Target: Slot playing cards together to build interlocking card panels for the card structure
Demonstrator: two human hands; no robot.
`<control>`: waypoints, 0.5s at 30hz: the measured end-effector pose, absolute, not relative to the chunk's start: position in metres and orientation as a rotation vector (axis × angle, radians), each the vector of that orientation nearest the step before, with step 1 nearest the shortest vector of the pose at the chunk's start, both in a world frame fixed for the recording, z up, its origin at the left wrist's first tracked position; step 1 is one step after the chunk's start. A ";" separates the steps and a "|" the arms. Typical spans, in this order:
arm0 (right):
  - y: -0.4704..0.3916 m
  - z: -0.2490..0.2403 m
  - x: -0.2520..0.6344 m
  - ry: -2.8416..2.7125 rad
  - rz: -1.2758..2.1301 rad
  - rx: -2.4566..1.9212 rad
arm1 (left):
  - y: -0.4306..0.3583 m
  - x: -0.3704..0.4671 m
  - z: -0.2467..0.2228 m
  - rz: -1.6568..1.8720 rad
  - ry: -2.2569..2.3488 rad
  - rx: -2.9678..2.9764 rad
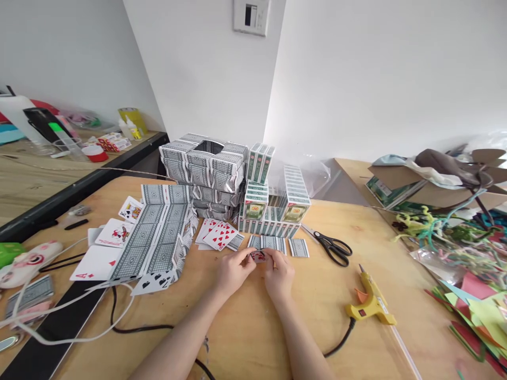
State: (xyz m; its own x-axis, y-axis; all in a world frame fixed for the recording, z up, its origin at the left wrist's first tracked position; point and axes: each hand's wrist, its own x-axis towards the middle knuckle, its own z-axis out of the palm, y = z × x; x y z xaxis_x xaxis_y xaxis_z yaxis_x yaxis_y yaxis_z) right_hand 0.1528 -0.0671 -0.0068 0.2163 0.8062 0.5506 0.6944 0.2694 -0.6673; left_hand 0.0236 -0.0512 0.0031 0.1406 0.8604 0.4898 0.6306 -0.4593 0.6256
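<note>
My left hand (234, 272) and my right hand (279, 272) meet over the table, fingers pinched on a playing card (259, 257) with red marks showing between them. Just beyond my fingertips lie patterned card backs (273, 243), and another card back (299, 248) sits to the right. Face-up red cards (222, 235) are spread left of my left hand. Farther left stands a folded structure of joined cards (152, 232), with a large ace (93, 264) beside it. Behind my hands rise a stacked block of cards (204, 163) and green card boxes (269, 227).
Black-handled scissors (335, 247) and a yellow glue gun (368, 301) with a cord lie to the right. Colourful paper scraps (475, 301) and a cardboard box (420, 184) fill the right side. White and black cables (146, 330) cross the left front.
</note>
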 end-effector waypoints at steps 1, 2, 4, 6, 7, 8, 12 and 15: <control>-0.067 -0.007 0.153 -1.510 0.135 -1.463 | -0.051 0.023 0.003 1.217 1.450 2.148; -0.067 -0.007 0.153 -1.507 0.135 -1.469 | -0.051 0.023 0.004 1.213 1.446 2.146; -0.067 -0.008 0.153 -1.499 0.142 -1.479 | -0.051 0.023 0.004 1.208 1.431 2.141; -0.067 -0.008 0.153 -1.490 0.155 -1.485 | -0.050 0.023 0.004 1.206 1.421 2.132; -0.066 -0.009 0.153 -1.482 0.161 -1.487 | -0.050 0.023 0.004 1.202 1.421 2.128; -0.066 -0.009 0.153 -1.474 0.169 -1.488 | -0.050 0.023 0.004 1.197 1.423 2.124; -0.066 -0.009 0.153 -1.432 0.225 -1.502 | -0.050 0.022 0.006 1.172 1.390 2.075; -0.066 -0.007 0.153 -1.368 0.308 -1.530 | -0.050 0.023 0.009 1.171 1.317 1.982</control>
State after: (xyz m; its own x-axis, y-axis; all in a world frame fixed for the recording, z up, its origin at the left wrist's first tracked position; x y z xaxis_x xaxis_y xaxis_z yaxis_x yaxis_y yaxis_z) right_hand 0.1533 -0.0665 -0.0068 0.3229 0.8508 0.4146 0.5906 0.1612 -0.7907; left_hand 0.0227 -0.0498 0.0086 0.1687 0.9062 0.3877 0.4914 -0.4183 0.7639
